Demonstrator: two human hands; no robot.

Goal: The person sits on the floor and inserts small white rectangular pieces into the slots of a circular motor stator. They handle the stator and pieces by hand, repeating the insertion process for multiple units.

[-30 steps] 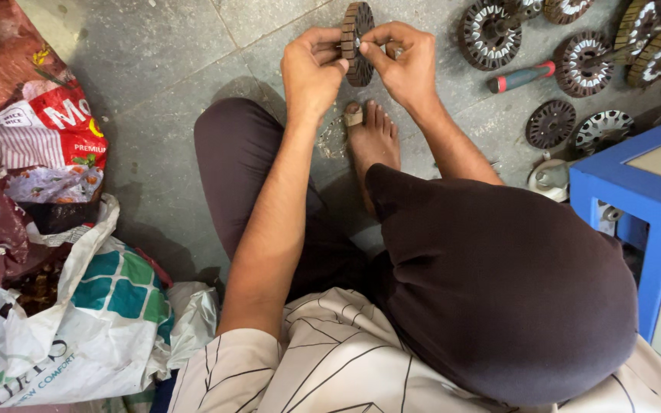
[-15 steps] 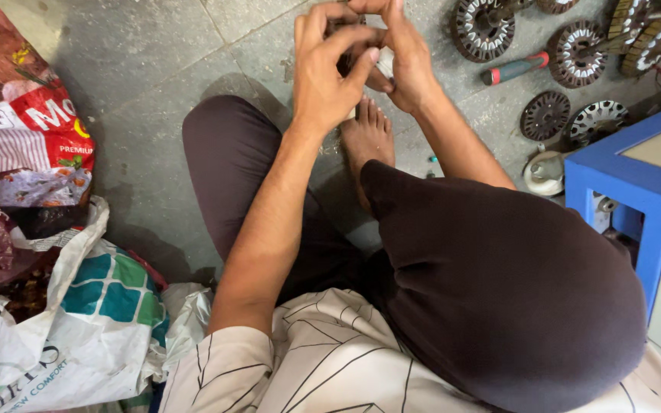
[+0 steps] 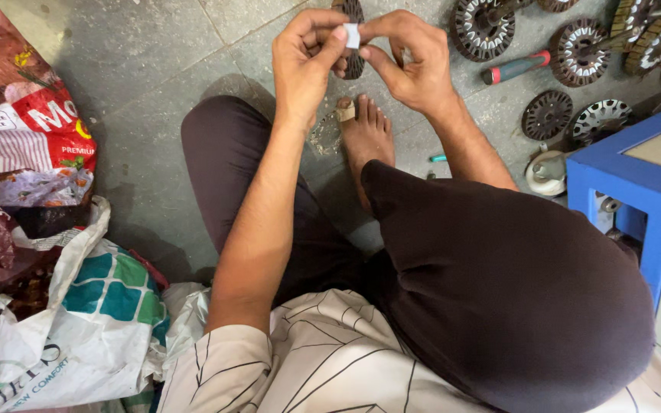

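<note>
Both hands, left (image 3: pixel 307 57) and right (image 3: pixel 411 61), pinch a white slip (image 3: pixel 352 35) (fingertips together) against a slotted metal disc (image 3: pixel 354 46).

Single head-worn view, looking steeply down, close over lap and floor (image 3: pixel 154 69)

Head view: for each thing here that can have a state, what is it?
Left hand: raised, fingers pinching a small white paper strip.
Right hand: raised, fingertips at the same strip.
Dark round slotted metal core: held edge-on between both hands, above the floor.
Red-and-grey-handled screwdriver: lying on the grey tiled floor.
Other round wound metal cores: lying flat on the floor.
Bare foot: resting on the floor.
</note>
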